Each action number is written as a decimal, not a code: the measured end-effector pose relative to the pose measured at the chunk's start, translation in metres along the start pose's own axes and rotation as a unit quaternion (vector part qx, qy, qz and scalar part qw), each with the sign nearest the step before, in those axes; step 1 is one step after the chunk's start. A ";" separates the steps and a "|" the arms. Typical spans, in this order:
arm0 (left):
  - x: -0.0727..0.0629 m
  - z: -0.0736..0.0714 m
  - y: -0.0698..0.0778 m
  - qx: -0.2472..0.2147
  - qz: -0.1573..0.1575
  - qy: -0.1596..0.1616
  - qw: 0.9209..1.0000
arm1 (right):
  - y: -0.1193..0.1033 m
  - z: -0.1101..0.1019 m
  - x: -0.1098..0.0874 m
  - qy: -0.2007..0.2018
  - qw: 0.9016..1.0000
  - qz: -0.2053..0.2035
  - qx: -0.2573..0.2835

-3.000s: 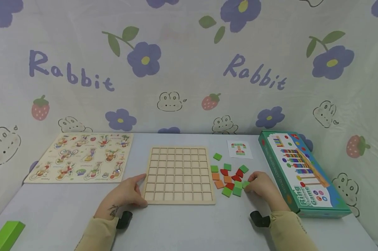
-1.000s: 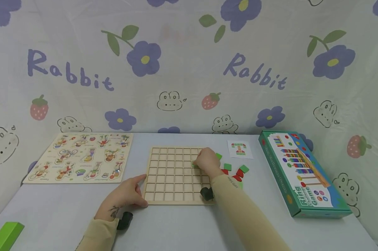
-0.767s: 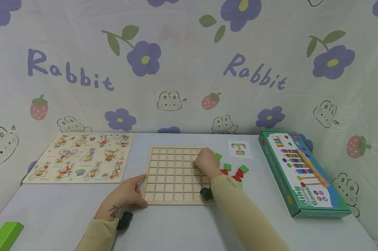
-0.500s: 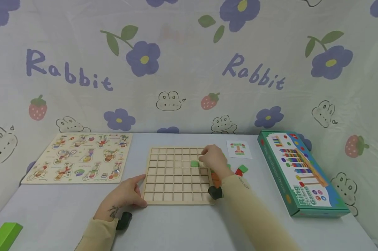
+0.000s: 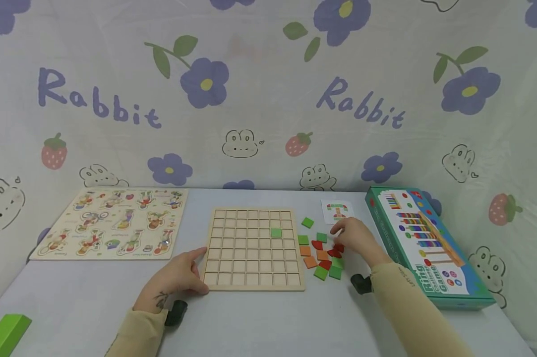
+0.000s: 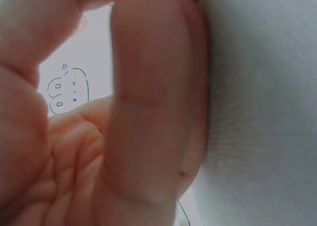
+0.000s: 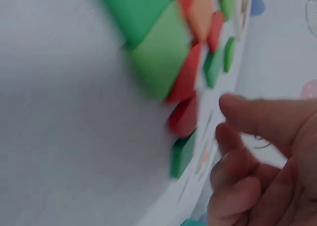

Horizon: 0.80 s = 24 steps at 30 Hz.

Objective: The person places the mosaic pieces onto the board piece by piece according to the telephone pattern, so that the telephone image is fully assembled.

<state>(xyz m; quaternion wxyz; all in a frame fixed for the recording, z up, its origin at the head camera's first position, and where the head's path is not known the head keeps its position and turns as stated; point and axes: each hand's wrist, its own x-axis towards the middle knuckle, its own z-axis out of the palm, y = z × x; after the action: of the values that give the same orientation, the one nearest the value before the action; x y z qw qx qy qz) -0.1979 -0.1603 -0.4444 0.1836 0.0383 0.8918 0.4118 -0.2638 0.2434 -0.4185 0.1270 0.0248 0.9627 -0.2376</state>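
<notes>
A square wooden grid board (image 5: 254, 254) lies on the table in the head view. One green square tile (image 5: 275, 232) sits in a cell towards its upper right. My left hand (image 5: 172, 281) touches the board's left edge and lower-left corner with finger and thumb spread. Right of the board lies a loose cluster of green squares, orange squares (image 5: 310, 262) and red curved-edge pieces (image 5: 317, 245). Over the far right of this cluster hovers my right hand (image 5: 356, 239), its fingers loosely bent. In the right wrist view nothing shows between the thumb and fingers of that hand (image 7: 262, 151).
A pattern card (image 5: 332, 212) lies behind the cluster, partly covered by the right hand. A green game box (image 5: 429, 248) stands along the right side. A wooden picture puzzle (image 5: 112, 223) lies at the back left, a green block (image 5: 6, 333) at the front left.
My right hand took a green tile from the cluster to the board, let it go in a cell, and moved back right over the cluster. The left hand stayed at the board's edge.
</notes>
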 end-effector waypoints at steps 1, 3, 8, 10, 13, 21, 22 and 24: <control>0.000 0.000 0.000 -0.001 -0.001 -0.001 1.000 | 0.003 0.000 0.000 -0.009 1.000 -0.002 -0.003; 0.000 0.000 0.000 -0.002 -0.002 -0.003 1.000 | 0.007 0.000 -0.001 -0.023 1.000 -0.005 -0.006; 0.000 0.001 0.001 -0.003 -0.004 -0.001 1.000 | 0.011 -0.001 -0.003 -0.033 0.999 -0.010 -0.031; 0.000 0.001 0.000 -0.005 -0.007 0.002 1.000 | 0.011 -0.001 -0.003 -0.037 0.998 -0.012 -0.040; 0.000 0.002 0.000 -0.007 -0.010 0.006 1.000 | 0.010 -0.002 -0.004 -0.043 0.997 -0.019 -0.053; -0.001 0.002 0.002 -0.005 -0.013 0.006 1.000 | 0.013 0.000 0.000 -0.050 0.996 -0.031 -0.063; -0.001 0.001 0.002 -0.005 -0.014 0.006 1.000 | 0.014 0.000 0.000 -0.051 0.996 -0.031 -0.062; -0.001 0.001 0.001 -0.005 -0.012 0.003 1.000 | 0.015 0.001 0.000 -0.053 0.996 -0.031 -0.061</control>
<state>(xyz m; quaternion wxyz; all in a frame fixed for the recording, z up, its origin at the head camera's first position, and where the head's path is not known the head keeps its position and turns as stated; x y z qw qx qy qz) -0.1971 -0.1588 -0.4437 0.1860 0.0253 0.8907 0.4140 -0.2618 0.2564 -0.4257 0.1719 -0.0260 0.9677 -0.1829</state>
